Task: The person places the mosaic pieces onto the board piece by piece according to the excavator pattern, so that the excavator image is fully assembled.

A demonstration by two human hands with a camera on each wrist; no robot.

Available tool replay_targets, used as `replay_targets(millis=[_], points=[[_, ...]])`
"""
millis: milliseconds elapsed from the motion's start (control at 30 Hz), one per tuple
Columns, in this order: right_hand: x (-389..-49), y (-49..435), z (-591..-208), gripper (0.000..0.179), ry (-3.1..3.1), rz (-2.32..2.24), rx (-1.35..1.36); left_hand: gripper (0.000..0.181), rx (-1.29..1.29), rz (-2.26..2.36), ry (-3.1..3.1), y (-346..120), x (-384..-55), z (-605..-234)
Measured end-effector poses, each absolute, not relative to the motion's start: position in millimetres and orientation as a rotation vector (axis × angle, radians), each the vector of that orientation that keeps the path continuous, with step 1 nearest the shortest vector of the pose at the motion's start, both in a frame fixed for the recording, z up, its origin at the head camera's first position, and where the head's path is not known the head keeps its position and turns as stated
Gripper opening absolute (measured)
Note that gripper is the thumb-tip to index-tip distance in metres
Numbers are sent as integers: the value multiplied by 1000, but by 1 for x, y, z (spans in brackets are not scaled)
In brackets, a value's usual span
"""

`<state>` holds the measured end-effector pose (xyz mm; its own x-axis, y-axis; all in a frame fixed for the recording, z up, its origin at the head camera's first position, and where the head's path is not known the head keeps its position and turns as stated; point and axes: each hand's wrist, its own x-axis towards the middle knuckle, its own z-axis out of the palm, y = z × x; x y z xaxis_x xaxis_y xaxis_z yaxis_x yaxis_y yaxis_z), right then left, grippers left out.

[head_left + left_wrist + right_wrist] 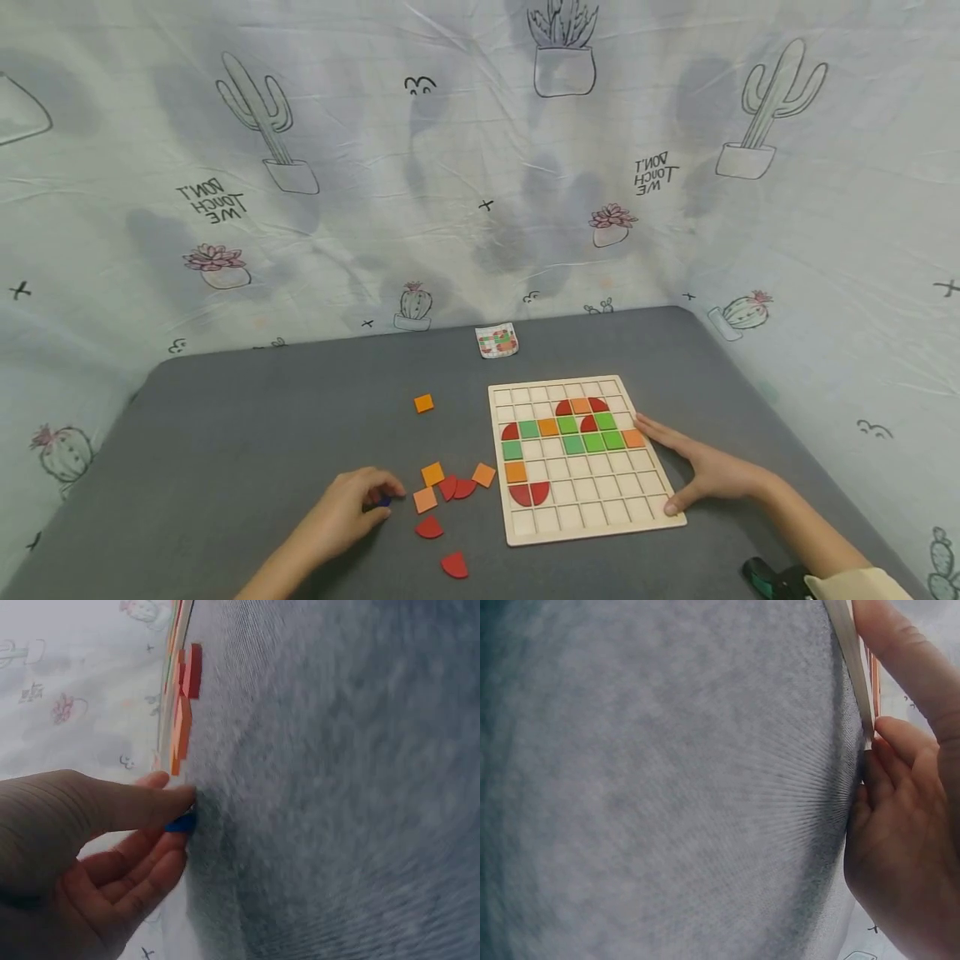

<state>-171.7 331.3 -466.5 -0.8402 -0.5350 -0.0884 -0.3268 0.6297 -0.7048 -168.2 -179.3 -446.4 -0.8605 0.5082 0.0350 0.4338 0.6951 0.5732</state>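
Pinching blue piece (385, 501) in left hand (348, 510), left of grid board (600, 510) and close to loose orange square (425, 500); lifted or touching desk (262, 425), impossible to tell. Spreading right hand (701, 468) wide against board's right edge, perhaps steadying. Possibly dropping blue piece through slack pinch; possibly scattering orange square and red quarter-circles (429, 527) with stray brush; possibly jolting green tiles (594, 442) out of line by pushing board too hard
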Motion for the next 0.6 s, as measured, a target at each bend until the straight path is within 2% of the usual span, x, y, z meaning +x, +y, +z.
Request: replay_targets(millis=[200, 600], points=[[-171, 332, -466, 108, 2574, -1004, -686, 31, 844, 989, 2729, -181, -186, -453], [-171, 333, -468, 109, 2579, -1007, -657, 25, 826, 978, 2886, -177, -230, -462]])
